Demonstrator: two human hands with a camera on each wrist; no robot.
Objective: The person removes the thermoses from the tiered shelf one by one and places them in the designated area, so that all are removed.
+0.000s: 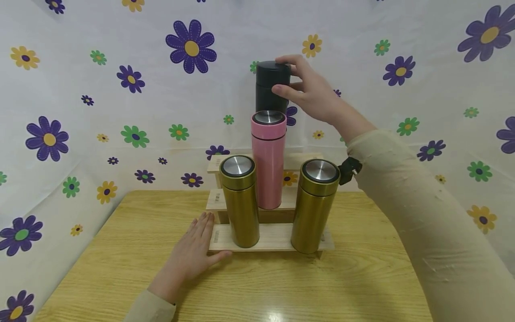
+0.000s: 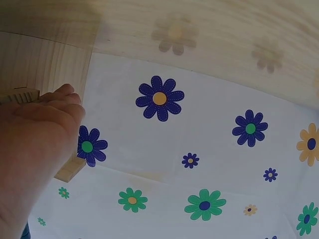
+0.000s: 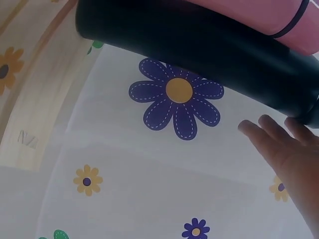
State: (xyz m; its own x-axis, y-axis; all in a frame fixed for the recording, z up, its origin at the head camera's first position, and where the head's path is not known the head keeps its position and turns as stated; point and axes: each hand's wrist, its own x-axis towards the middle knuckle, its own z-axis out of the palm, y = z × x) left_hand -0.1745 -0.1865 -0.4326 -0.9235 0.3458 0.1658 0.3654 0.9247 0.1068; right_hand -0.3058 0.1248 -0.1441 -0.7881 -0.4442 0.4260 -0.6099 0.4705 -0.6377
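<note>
In the head view my right hand (image 1: 307,91) is at the upper end of a black bottle (image 1: 272,87), thumb across its front and a fingertip at the lid's top edge. The right wrist view shows other fingers (image 3: 264,137) extended, some apart from the black bottle (image 3: 189,50). Ahead of that bottle stands a pink thermos (image 1: 270,165) on the middle step of a wooden rack (image 1: 275,232). Two gold thermoses, one left (image 1: 241,205) and one right (image 1: 314,210), stand on the lowest step. My left hand (image 1: 193,250) rests with straight fingers against the rack's left end.
The rack stands on a wood-grain table (image 1: 141,232), close to a white cloth backdrop (image 1: 225,89) printed with flowers. A dark wrist device (image 1: 349,171) on the right sleeve hangs beside the right gold thermos's lid.
</note>
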